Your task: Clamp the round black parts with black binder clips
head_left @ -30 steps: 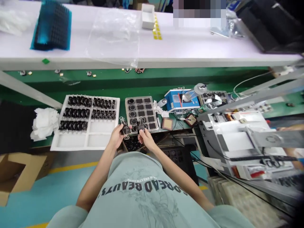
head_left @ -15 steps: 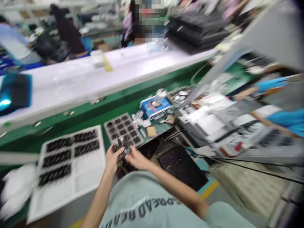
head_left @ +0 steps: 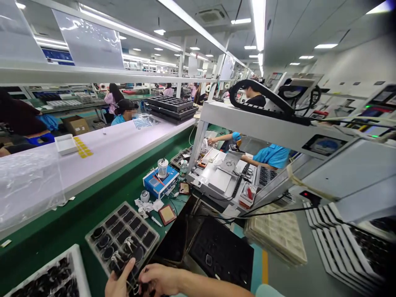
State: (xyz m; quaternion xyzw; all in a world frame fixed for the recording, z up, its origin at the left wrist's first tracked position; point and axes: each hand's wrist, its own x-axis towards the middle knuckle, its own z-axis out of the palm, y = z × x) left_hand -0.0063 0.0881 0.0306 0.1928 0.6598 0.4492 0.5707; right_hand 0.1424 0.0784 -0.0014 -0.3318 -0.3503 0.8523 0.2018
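At the bottom of the head view, my left hand (head_left: 119, 282) is closed on a cluster of small dark parts with shiny metallic strips (head_left: 125, 251), its thumb along one side. My right hand (head_left: 162, 278) is beside it with fingers curled in a pinch at the lower end of the cluster; a small dark piece shows at its fingertips. The exact kind of part cannot be made out. Both hands are over the near edge of a clear compartment tray (head_left: 107, 220), which has round dark pieces in some compartments. A white tray (head_left: 81, 264) with several dark parts stands at lower left.
Behind the compartment tray are crumpled tissue (head_left: 145, 208), a sponge in a holder (head_left: 167, 214) and a blue box (head_left: 161, 183). A white-framed machine (head_left: 247, 119) stands right, with a co-worker's blue sleeve (head_left: 272, 156) behind it. Cables cross above a black board (head_left: 229, 255).
The head view has tilted up and turned right, so my hands now appear lower in the picture. Both hands stay together at the cluster of parts.
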